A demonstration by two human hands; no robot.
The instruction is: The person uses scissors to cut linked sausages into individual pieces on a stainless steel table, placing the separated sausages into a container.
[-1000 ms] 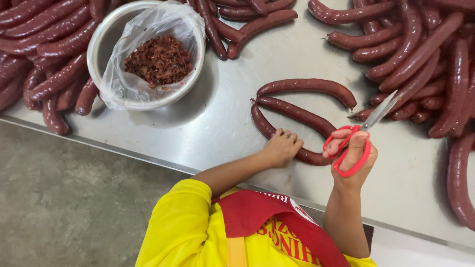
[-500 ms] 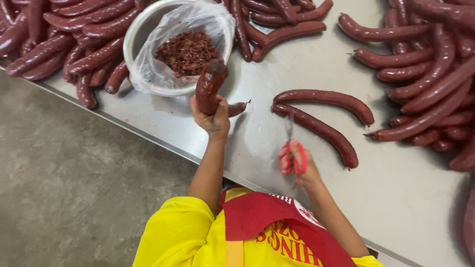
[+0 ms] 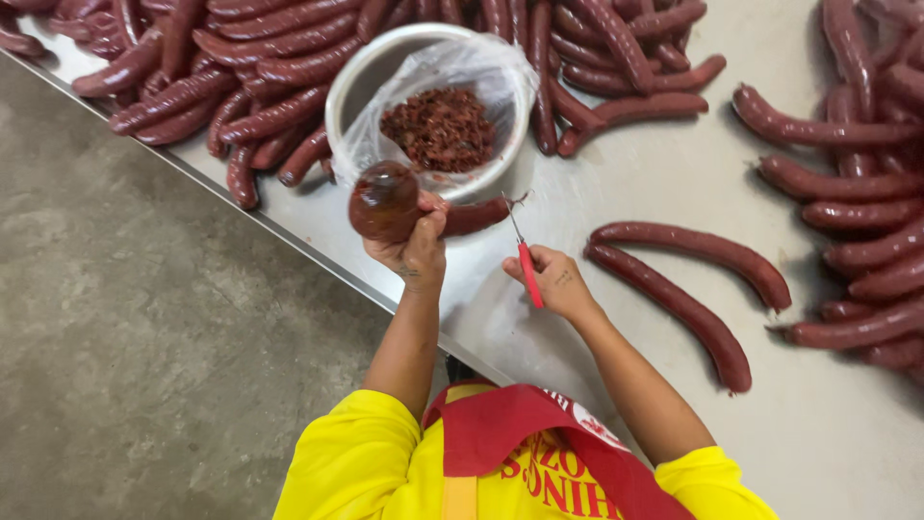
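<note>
Steel table (image 3: 616, 183) bears a glossy dark-red curved sausage (image 3: 414, 207), held aloft

Counted on the steel table

One bowl (image 3: 339, 106) with one plastic liner bag (image 3: 500, 82); one pair of red-handled scissors (image 3: 526, 265); one sausage (image 3: 404, 207) held up, two lying loose nearby (image 3: 693, 250), and heaps too many to count.

Light was bright and even, falling from overhead. The steel table (image 3: 674, 173) showed soft, pale glare, and sausages (image 3: 688, 308) cast short, faint shadows. Focus was fairly sharp throughout, with slight softness and stretching toward the edges.
</note>
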